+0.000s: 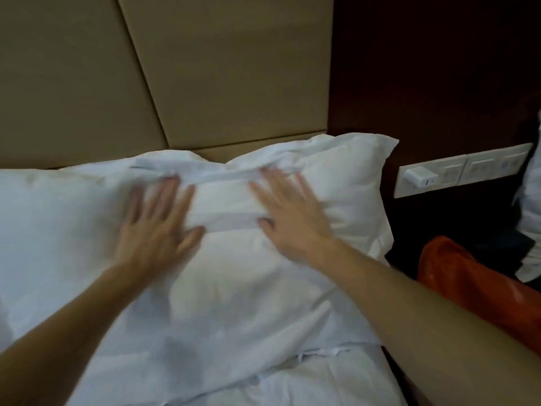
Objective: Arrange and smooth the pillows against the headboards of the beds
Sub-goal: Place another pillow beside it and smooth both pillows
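Note:
A white pillow (234,276) lies on the bed with its far edge against the beige padded headboard (181,77). My left hand (155,230) lies flat on the pillow's upper left part, fingers spread and straight. My right hand (292,212) presses flat on the upper right part, fingers spread toward the headboard. Both hands are blurred. A second white pillow (52,224) sits to the left, partly under the first; how they overlap is hard to tell.
White bedding (307,382) covers the bed in front. To the right, a dark wood wall panel carries a strip of white switches and sockets (459,171). An orange-red object (468,282) sits beside the bed at the right, with white cloth (531,200) at the frame's edge.

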A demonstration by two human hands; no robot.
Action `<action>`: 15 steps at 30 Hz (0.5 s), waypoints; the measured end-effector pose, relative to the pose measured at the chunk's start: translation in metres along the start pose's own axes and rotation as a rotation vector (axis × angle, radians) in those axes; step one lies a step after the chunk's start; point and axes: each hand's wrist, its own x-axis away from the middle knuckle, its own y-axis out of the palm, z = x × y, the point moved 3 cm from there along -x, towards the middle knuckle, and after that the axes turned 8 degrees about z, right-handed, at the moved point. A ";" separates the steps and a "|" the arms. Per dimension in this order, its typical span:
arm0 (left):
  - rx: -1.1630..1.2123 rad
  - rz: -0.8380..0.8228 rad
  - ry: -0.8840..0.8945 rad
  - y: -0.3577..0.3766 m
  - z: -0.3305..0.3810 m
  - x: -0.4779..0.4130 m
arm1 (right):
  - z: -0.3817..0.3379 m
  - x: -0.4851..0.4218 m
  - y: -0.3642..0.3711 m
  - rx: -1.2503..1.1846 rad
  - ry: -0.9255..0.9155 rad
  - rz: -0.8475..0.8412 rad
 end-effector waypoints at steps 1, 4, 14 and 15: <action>-0.005 0.001 -0.051 0.004 -0.017 0.003 | 0.036 0.008 0.005 0.023 0.068 0.008; 0.004 0.055 -0.148 -0.003 -0.037 0.003 | 0.126 0.031 0.000 0.097 0.327 -0.014; 0.205 0.148 -0.177 -0.003 0.015 0.016 | 0.075 0.069 -0.015 -0.130 0.109 0.143; 0.222 0.179 -0.096 -0.005 0.037 0.024 | 0.048 0.074 -0.008 -0.176 -0.025 0.141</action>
